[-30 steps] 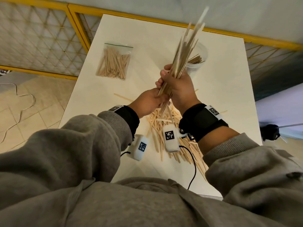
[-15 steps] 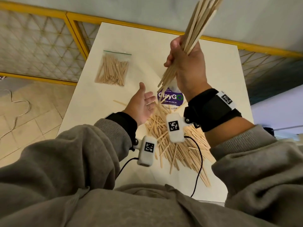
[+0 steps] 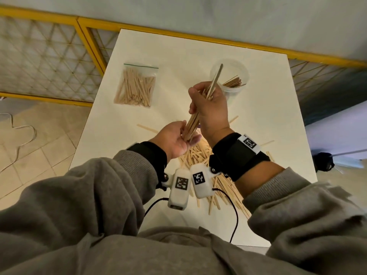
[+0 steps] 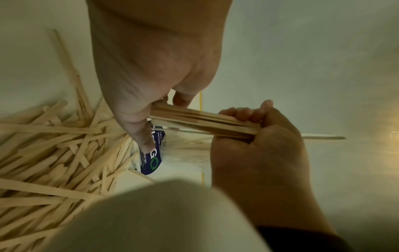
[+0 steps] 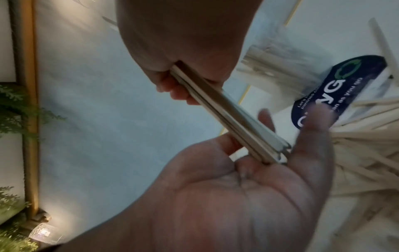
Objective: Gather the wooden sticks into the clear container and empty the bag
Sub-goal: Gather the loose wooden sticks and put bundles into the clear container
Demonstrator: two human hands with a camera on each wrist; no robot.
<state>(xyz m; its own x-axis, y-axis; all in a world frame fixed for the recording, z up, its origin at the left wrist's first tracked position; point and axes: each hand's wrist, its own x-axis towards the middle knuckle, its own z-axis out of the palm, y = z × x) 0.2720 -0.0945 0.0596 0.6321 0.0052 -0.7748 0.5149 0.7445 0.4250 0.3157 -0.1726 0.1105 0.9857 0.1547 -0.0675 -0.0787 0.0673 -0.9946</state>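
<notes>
From the head camera, a white table (image 3: 258, 120) carries a sealed bag (image 3: 136, 86) of sticks at ten o'clock, a clear tub (image 3: 236, 76) holding a few sticks at one o'clock, and a loose pile (image 3: 200, 153) under both wrists. The right hand (image 3: 210, 108) clenches a bundle of sticks (image 3: 213, 81), tilted. The left hand (image 3: 174, 137), fingers relaxed, cups the bundle's lower ends. The left wrist camera shows a blue-labelled packet (image 4: 152, 162) beside the pile. The right wrist camera shows the ends resting on the left palm (image 5: 248, 196).
</notes>
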